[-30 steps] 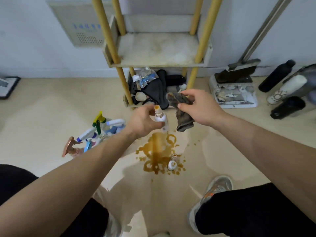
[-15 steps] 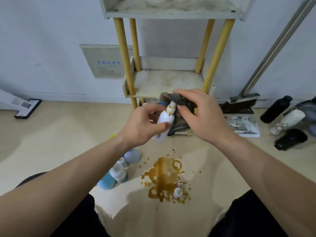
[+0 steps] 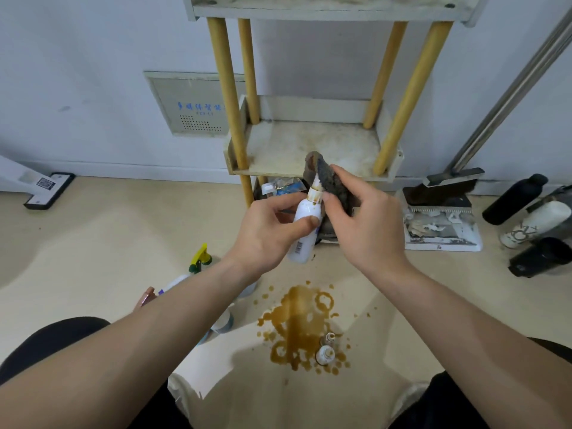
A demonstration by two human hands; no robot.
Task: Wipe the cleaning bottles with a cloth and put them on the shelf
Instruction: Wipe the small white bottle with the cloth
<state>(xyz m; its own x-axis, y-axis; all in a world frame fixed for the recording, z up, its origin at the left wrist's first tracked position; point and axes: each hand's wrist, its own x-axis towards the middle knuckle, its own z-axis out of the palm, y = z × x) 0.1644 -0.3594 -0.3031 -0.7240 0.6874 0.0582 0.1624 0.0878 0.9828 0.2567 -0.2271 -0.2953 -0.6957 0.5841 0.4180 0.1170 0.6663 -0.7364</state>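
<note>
My left hand (image 3: 266, 230) grips a small white bottle (image 3: 305, 230) with a brown-stained neck, held tilted in front of the shelf. My right hand (image 3: 362, 224) holds a dark grey cloth (image 3: 328, 181) wrapped against the bottle's top and far side. The yellow-legged shelf unit (image 3: 309, 150) stands just behind, its middle board bare and dirty. More bottles lie on the floor to the lower left, among them a spray bottle with a yellow-green trigger (image 3: 201, 258), partly hidden by my left forearm.
A brown spill (image 3: 300, 323) with a small cap (image 3: 325, 356) in it spreads on the floor below my hands. A dustpan with debris (image 3: 439, 224) and dark and white bottles (image 3: 526, 212) lie at the right. A wall panel (image 3: 192, 103) is at the left.
The view has tilted up and closer to the shelf. Bottle and cloth were raised in front of the middle board, and the cloth now covers the bottle's top.
</note>
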